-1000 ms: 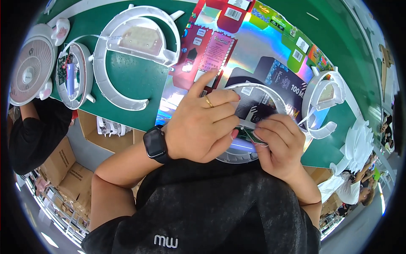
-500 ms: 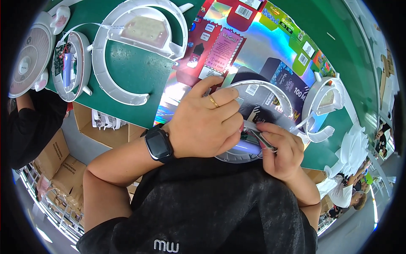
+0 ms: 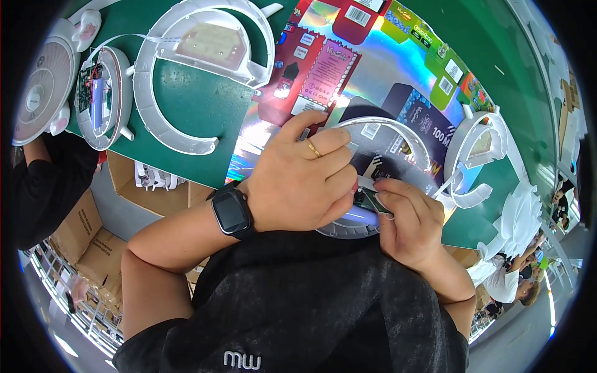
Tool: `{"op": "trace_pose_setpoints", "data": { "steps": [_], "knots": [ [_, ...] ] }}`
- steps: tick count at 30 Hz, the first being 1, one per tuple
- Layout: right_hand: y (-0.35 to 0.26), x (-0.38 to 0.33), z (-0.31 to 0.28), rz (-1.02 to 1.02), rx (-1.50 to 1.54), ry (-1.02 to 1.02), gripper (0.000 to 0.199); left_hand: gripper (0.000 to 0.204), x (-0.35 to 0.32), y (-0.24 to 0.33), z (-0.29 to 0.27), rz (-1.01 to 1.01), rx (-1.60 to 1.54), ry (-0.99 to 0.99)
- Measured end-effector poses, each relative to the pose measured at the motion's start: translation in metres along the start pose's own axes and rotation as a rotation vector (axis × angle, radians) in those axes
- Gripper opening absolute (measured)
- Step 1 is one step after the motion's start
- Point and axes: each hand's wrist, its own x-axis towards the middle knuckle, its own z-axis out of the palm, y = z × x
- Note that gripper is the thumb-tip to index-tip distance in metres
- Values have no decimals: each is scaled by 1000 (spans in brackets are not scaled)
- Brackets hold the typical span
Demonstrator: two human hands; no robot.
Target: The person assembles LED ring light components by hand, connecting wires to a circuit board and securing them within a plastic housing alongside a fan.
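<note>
Item: my left hand, curled over the near rim of a round white housing, fingers folded down to clamp it; a gold ring on one finger, a black wristwatch at the wrist.

Item: my right hand, pinched narrow on a small green circuit board, thumb and forefinger closed on its edge, touching the housing's near rim just beside my left fingertips.

Item: the housing itself, lying at the near edge of the green worktop, partly on a glossy rainbow-foil packaging sheet.

Step in hand, as I judge it: seating the board into the housing rim while the left hand steadies the shell. The next move would call for a fine, level push with the right fingertips and an unmoved left grip; whether the board is already in its slot I cannot tell, my hands cover it.

Item, outward: a large open white ring frame to the left; beyond it a round shell with exposed electronics and a round grille face; another white ring part to the right; cardboard boxes below the worktop's edge.
</note>
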Motion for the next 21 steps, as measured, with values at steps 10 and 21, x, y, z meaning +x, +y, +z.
{"op": "trace_pose_setpoints", "data": {
  "steps": [10,21],
  "knots": [
    [-5,2,-2,18,-57,-44,26,13,-1,1,2,-20,-9,22],
    [-8,5,-9,44,-121,-126,28,14,-1,0,5,13,-28,33]
  ]
}}
